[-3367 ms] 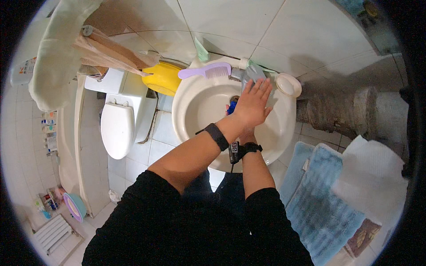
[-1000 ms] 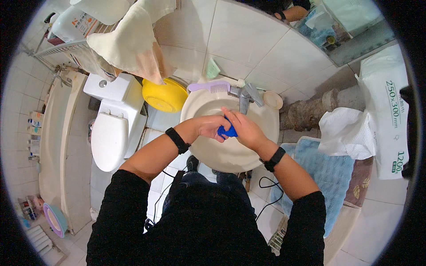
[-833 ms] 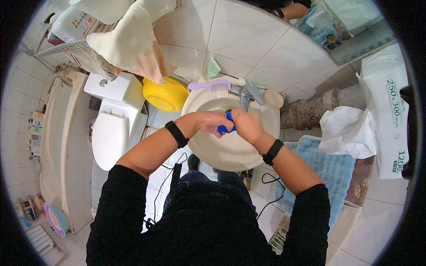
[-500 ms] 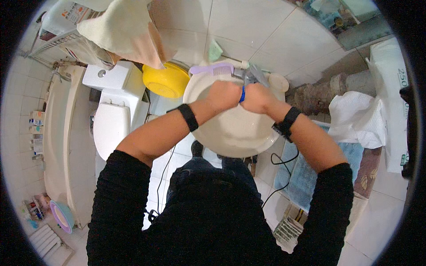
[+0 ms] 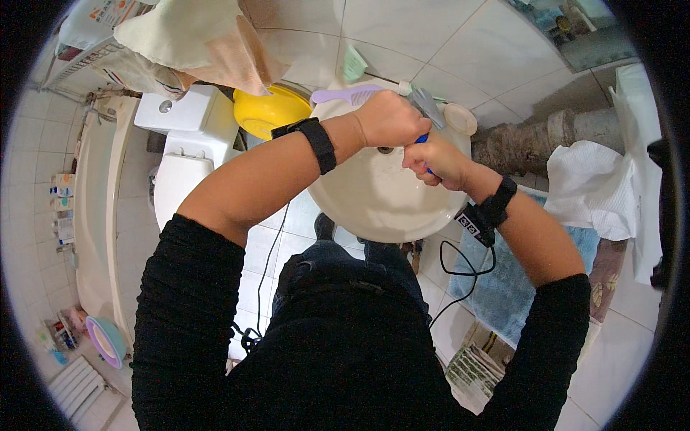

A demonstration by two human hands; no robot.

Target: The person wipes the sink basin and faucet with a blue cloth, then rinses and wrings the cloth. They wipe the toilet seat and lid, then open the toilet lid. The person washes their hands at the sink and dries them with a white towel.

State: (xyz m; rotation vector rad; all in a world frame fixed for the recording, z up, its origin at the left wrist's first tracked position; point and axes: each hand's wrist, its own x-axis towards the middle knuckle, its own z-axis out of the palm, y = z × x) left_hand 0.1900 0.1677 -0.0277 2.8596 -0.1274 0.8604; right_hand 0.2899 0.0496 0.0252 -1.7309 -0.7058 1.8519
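Over the white washbasin (image 5: 381,215), my left hand (image 5: 392,118) is closed in a fist and touches my right hand (image 5: 442,159), just below and to its right. Both grip a small bright blue thing (image 5: 422,138); only bits of it show between and under the fingers, so its kind is unclear. A dark strap circles each wrist. Behind my fists, the metal tap (image 5: 429,108) stands at the back of the basin. A lilac comb (image 5: 345,95) lies on the back left rim.
A pale green tube (image 5: 353,65) leans against the tiled wall. Left of the basin are a yellow bowl (image 5: 262,111), a white toilet (image 5: 183,179) and a bathtub (image 5: 100,223). To the right run a thick pipe (image 5: 546,140), a white cloth (image 5: 593,187) and a blue towel (image 5: 507,287). Black cables hang beside me.
My fists have shifted from side by side to staggered: the left is higher and further right, the right lower and turned. The basin's drain now shows below the left hand.
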